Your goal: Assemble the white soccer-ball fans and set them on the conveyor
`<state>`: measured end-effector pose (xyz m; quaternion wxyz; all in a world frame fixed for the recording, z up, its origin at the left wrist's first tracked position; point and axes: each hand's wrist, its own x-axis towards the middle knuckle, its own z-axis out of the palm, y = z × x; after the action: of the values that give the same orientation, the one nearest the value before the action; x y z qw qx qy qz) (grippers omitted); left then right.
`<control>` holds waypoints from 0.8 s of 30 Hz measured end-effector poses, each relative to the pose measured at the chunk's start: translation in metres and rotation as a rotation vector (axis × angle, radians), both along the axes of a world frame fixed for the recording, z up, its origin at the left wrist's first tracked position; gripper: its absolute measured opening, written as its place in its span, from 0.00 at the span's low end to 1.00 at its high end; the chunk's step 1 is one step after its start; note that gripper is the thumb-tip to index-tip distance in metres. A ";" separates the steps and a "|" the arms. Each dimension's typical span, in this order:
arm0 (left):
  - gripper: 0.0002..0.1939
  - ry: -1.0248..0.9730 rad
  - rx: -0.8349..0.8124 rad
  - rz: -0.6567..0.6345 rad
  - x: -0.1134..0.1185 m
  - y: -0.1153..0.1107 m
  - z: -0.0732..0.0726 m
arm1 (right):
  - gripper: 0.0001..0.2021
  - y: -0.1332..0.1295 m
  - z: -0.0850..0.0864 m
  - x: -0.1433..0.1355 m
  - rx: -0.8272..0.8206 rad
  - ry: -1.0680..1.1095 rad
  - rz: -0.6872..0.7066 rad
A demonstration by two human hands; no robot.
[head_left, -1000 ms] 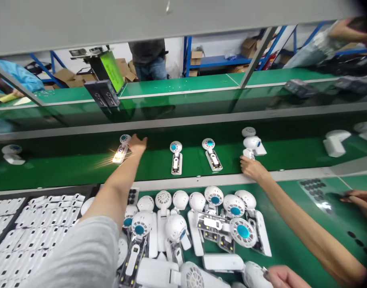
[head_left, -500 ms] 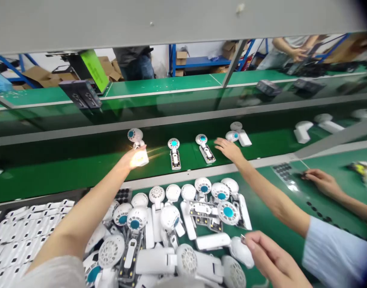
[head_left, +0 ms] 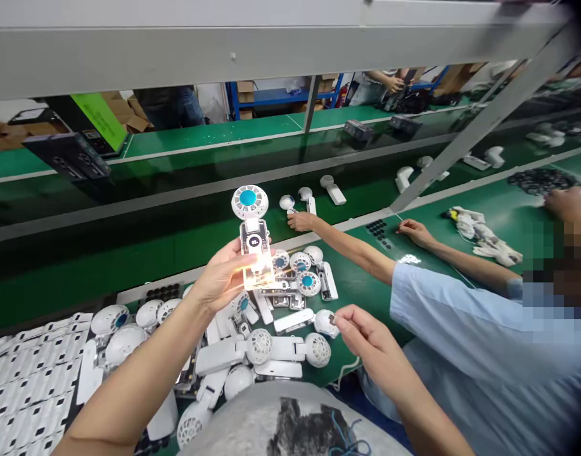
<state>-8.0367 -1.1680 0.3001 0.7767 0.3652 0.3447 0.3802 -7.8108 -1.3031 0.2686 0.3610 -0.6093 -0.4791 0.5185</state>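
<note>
My left hand [head_left: 217,282] grips a small white handheld fan [head_left: 250,201] by its body, round head upward. The fan has a blue centre, and its body is uncovered, showing electronics and a round dark display. A bright glow washes over its lower part beside my thumb. Lower right, my right hand [head_left: 370,342] pinches a tiny dark piece [head_left: 333,320] between thumb and fingertips; its exact kind is too small to tell. Between and below my hands lies a heap of similar white fans [head_left: 259,346], some with closed bodies and some with bare electronics.
White casing parts [head_left: 33,373] lie in rows at left. Ahead runs a dark green conveyor belt [head_left: 104,234] carrying fans. A co-worker's hand [head_left: 302,220] reaches onto it from the right; the other hand [head_left: 416,231] is near black discs [head_left: 376,229]. A slanted metal post [head_left: 461,142] stands right.
My left hand has lifted the fan off the belt and brought it nearer, over the heap. My right hand keeps its pinch. The view has turned right, and the co-worker's hand now touches a fan.
</note>
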 end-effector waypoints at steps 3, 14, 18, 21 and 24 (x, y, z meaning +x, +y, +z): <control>0.18 0.048 -0.014 0.026 0.006 -0.013 0.003 | 0.16 -0.008 0.001 0.002 0.013 0.010 0.003; 0.21 0.138 -0.003 0.038 0.009 -0.042 0.002 | 0.15 -0.021 0.002 0.002 0.065 0.058 0.013; 0.23 0.130 -0.021 0.057 0.008 -0.043 0.000 | 0.16 -0.021 0.006 0.001 0.070 0.058 0.005; 0.23 0.104 -0.037 0.041 0.005 -0.043 -0.003 | 0.16 -0.021 0.007 0.000 0.059 0.071 0.011; 0.24 0.087 -0.021 0.078 0.004 -0.044 -0.005 | 0.15 -0.019 0.006 -0.001 0.062 0.063 0.027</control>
<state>-8.0328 -1.2116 0.2952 0.7493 0.3596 0.3960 0.3904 -7.8115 -1.3222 0.2748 0.3875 -0.5745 -0.4914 0.5275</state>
